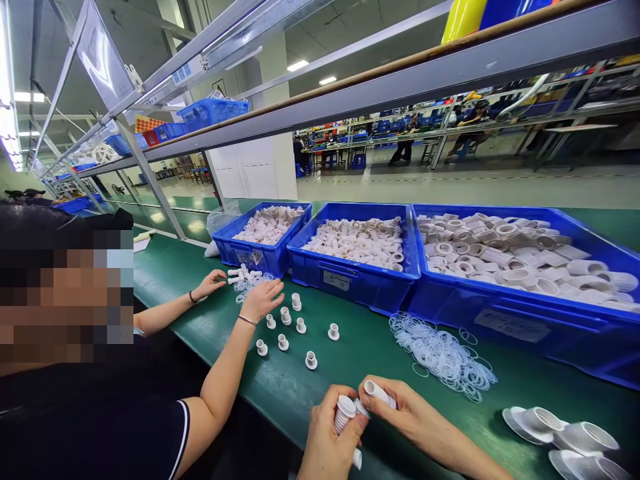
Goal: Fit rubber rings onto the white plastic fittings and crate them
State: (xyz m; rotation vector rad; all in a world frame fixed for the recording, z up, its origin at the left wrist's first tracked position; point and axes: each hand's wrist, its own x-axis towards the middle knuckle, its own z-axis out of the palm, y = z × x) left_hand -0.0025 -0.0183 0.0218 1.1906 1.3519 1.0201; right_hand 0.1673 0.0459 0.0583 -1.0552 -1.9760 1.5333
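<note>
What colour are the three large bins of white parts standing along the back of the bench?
The bins are blue, seen best in the head view.

I read this place as a factory floor, an assembly hall more than a small workshop. Through the head view I get a long green-topped workbench (200,333) lined with blue bins (353,283) full of small white plastic parts (520,250), and a loose heap of thin clear rings (443,353) lies beside them. A metal rack (320,110) runs above the bench, carrying blue baskets (213,112). A co-worker (95,413) in a dark cap sits at the same bench. Across the wide, glossy floor (380,175) I can see more workstations with people at them, and bright strip lights (9,87) hang overhead.
</note>
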